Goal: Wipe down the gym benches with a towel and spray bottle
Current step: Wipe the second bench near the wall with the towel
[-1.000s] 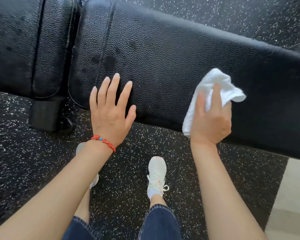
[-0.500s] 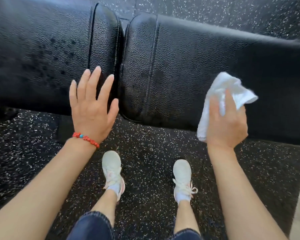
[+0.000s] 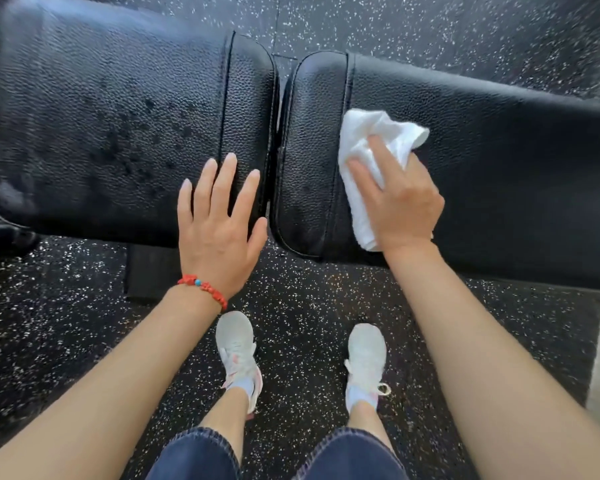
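Mid-wipe: right hand (image 3: pixel 400 202) grips towel (image 3: pixel 371 140) on right pad (image 3: pixel 482 161); left hand (image 3: pixel 219 230) flat, fingers straight, on droplet-speckled left pad (image 3: pixel 101 116) (unwiped, I'd judge). Spray bottle unseen.

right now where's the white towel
In the head view the white towel lies on the right bench pad, under the right hand, just right of the gap between the pads.

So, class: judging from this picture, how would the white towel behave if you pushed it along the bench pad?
The towel is bunched and creased under the right hand, so it is probably floppy and light. Pushed across the pebbled right bench pad, it would likely drag and crumple rather than glide.
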Motion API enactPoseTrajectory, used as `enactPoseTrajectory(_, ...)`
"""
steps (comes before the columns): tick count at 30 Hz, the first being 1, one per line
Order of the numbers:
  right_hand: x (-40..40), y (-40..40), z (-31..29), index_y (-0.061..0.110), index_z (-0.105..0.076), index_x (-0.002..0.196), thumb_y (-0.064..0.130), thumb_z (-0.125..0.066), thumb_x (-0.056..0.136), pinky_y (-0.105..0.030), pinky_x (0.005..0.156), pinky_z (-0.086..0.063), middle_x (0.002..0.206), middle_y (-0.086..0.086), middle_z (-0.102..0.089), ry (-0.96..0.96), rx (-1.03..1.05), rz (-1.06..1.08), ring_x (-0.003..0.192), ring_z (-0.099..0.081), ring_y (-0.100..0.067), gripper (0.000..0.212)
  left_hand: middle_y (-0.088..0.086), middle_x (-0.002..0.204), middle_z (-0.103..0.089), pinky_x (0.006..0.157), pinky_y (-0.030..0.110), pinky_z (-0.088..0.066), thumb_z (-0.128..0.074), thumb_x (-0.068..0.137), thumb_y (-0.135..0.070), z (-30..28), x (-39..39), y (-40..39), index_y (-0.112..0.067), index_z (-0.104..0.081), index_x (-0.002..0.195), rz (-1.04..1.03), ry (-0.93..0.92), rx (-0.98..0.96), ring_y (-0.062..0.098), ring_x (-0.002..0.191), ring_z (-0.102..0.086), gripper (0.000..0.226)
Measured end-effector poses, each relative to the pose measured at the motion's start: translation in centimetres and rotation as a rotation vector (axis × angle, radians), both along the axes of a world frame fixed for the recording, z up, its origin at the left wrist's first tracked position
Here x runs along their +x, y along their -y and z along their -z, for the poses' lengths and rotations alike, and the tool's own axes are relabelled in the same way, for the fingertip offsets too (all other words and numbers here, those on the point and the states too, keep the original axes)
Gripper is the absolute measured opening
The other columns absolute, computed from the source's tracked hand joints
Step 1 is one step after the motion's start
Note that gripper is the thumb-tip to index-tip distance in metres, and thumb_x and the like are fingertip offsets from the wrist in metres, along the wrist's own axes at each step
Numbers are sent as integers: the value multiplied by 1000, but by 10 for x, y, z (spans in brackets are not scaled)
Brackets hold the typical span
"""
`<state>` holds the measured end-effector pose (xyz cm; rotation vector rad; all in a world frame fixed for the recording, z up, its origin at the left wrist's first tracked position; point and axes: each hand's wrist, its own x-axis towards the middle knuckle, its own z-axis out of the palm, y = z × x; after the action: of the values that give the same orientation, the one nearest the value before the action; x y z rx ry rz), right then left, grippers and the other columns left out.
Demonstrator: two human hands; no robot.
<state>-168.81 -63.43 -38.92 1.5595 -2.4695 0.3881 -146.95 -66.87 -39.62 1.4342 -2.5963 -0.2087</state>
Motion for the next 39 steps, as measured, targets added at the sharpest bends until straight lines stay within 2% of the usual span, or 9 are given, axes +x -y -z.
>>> enactPoseTrajectory(4,-35,40,-3,34,-56,124,54,-48,88,-35,65,-42,100,-14,-61,161,96,229,88,-59,-32,42,19,144,-39,107,54,-23,-48,89,-29,1,0,1,-10,-47,134,1,5,-3,38,132,-34,49)
enactPoseTrajectory(7,-48,57,-3,37,-50,129,55,-43,90,-36,71,-42,109,-12,-59,185,114,252,95,-57,-31,44,19,144,-40,106,55,-23,-49,88,-29,2,1,3,-11,-47,133,7,13,-9,37,132,-34,49)
enactPoseTrajectory(10,-22,38,-3,29,-57,124,50,-46,91,-33,61,-41,96,-14,-62,145,94,118,84,-60,-30,41,18,143,-41,107,54,-22,-49,88,-27,0,-1,0,-11,-49,132,-15,2,7,36,132,-33,47)
enactPoseTrajectory(14,28,2,-3,18,-73,98,43,-55,87,-26,39,-36,60,-8,-57,-11,-2,-365,47,-51,-21,32,18,142,-43,107,52,-22,-48,89,-25,-5,-4,0,-9,-52,130,-56,-58,49,36,131,-36,44)
enactPoseTrajectory(17,22,10,-4,19,-74,93,44,-56,86,-26,38,-31,55,-5,-53,-69,-27,-540,43,-46,-19,33,18,141,-43,108,50,-22,-47,89,-23,-10,-4,2,-6,-53,129,-79,-98,75,35,131,-37,44)
enactPoseTrajectory(20,8,48,-3,21,-74,95,47,-55,85,-24,36,-32,55,-5,-55,-174,-26,-460,44,-50,-19,33,20,141,-42,107,52,-25,-48,89,-21,-14,-2,3,-4,-52,130,-129,-138,85,36,131,-36,44)
enactPoseTrajectory(26,23,72,-4,20,-73,99,43,-55,83,-22,36,-35,59,-8,-57,-114,-11,-226,46,-54,-20,33,22,141,-42,105,56,-24,-48,90,-21,-17,21,13,-3,-51,130,-283,-98,46,39,130,-36,44)
enactPoseTrajectory(35,64,-26,-9,14,-72,101,38,-69,81,-30,37,-33,53,-3,-46,2,113,-705,43,-41,-19,31,23,142,-39,105,60,-24,-43,91,-24,-18,52,10,-4,-47,134,-334,-19,109,42,131,-33,47)
enactPoseTrajectory(39,49,22,-19,10,-71,100,28,-55,90,-29,38,-38,57,-9,-56,-7,7,-390,44,-52,-22,26,23,142,-40,104,60,-26,-43,90,-24,-18,53,11,-5,-47,133,-324,-17,121,41,130,-34,47)
